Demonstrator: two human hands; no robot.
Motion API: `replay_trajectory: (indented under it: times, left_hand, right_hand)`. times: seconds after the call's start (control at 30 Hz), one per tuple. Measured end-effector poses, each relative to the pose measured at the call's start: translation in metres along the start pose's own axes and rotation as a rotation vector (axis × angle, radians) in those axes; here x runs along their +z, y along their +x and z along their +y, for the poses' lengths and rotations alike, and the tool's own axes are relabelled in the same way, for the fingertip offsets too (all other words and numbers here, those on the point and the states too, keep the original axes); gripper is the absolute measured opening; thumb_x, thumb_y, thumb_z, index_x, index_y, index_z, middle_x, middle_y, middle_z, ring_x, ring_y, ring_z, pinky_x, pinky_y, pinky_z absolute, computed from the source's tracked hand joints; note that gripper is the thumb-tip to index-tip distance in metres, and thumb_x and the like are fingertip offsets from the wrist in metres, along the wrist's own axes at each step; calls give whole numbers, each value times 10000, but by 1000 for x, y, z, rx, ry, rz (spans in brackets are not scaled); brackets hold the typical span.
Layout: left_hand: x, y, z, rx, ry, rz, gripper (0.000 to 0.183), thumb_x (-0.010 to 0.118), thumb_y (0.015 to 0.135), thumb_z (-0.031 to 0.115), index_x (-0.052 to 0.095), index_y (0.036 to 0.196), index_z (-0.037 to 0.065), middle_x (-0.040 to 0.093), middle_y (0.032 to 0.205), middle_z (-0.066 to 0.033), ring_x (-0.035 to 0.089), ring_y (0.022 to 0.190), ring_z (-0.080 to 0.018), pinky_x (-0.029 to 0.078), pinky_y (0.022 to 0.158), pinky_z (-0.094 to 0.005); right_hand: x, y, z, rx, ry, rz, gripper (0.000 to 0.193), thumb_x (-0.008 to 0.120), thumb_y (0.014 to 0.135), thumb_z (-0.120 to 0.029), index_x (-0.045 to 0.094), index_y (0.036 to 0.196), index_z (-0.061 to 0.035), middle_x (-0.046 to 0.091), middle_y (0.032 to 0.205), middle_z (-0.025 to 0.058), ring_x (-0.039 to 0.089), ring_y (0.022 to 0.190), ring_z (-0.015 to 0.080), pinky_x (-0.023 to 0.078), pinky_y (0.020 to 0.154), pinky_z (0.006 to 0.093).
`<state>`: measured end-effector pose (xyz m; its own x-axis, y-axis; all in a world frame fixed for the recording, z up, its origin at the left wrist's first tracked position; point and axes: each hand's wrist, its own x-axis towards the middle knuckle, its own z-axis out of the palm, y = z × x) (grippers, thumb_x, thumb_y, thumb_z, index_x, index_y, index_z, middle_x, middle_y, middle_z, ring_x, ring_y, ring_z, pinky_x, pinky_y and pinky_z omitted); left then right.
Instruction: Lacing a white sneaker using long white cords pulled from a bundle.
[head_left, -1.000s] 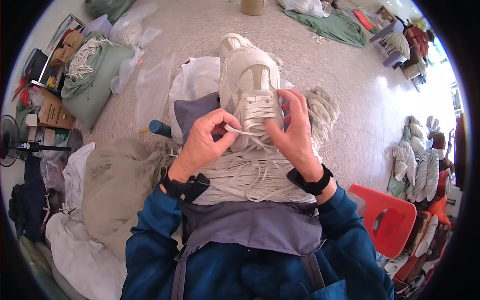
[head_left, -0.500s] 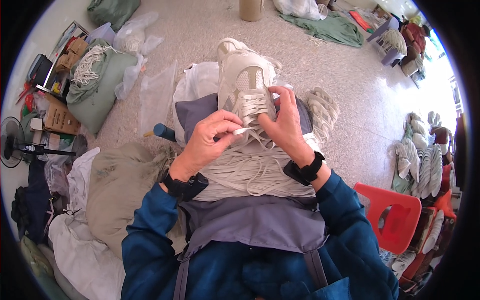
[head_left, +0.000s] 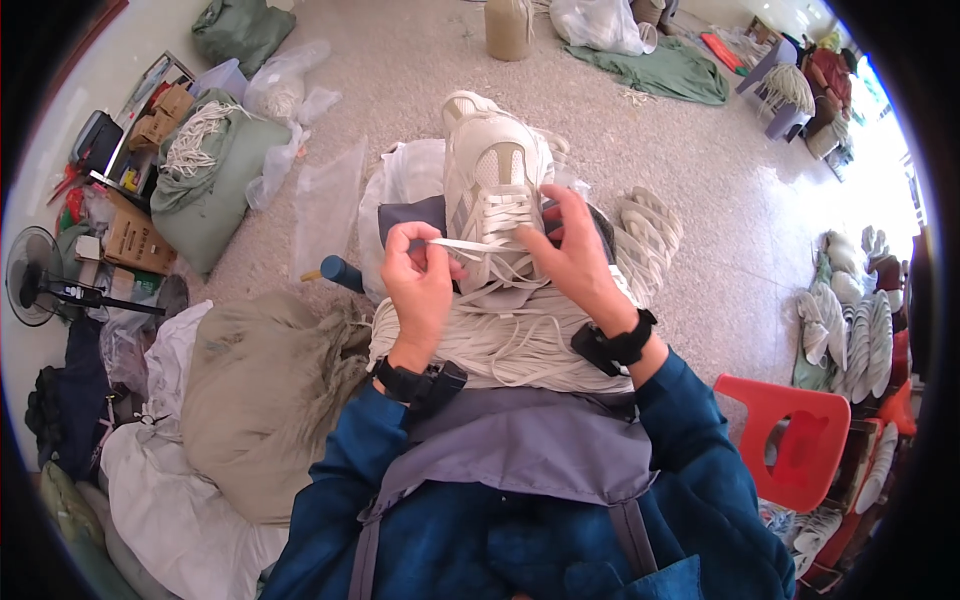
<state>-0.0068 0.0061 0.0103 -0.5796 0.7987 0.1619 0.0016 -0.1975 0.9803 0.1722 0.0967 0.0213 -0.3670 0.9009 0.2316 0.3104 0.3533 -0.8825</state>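
A beige sneaker lies before me with its toe pointing away, white laces crossed over its tongue. My left hand is closed, pinching a flat white shoelace between thumb and fingers. The lace runs taut from there to the sneaker's eyelets. My right hand grips the sneaker's right side, thumb by the lacing and index finger farther up the edge. Below the sneaker, a thick bundle of loose off-white laces rests across my lap on a grey apron.
Pale shoe pieces lie right of the sneaker. A red plastic chair stands at the right. To the left are a brown cloth sack, a black fan and a green sack. A person sits far right.
My left hand has moved left, drawing the lace out into a longer, straighter stretch. My right hand stays on the sneaker's side. The whole view has shifted slightly.
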Motion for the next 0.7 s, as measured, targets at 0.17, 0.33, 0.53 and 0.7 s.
replay_trajectory:
  times: [0.17,0.33,0.53,0.7]
  left_hand:
    - [0,-5,2,65,-22,-32,161,554,955,-66,599,1097,-5,571,897,-16,602,694,-64,603,597,-262]
    - [-18,-8,29,24,146,-205,59,657,907,-66,650,920,-9,549,934,1,586,723,-50,551,611,-212]
    - [-25,-24,53,-12,374,-650,173,701,886,-55,648,1027,30,589,901,34,555,770,-26,493,695,-190]
    - [-25,-29,52,-168,279,-704,235,717,878,-51,665,1087,43,590,886,56,553,776,-21,498,708,-193]
  right_hand:
    - [-27,-30,-14,-326,-82,205,298,671,891,-43,613,1180,1,624,1037,123,602,865,228,502,721,349]
    - [-26,-63,-31,-31,43,-426,328,630,909,-69,602,1224,21,680,828,174,669,715,320,515,659,399]
    - [-3,-60,-3,-54,114,-403,463,612,926,-61,480,1360,36,670,826,131,643,721,234,505,664,362]
    - [1,-54,-2,111,291,-433,398,568,931,-29,502,1317,43,673,793,112,649,690,175,513,650,330]
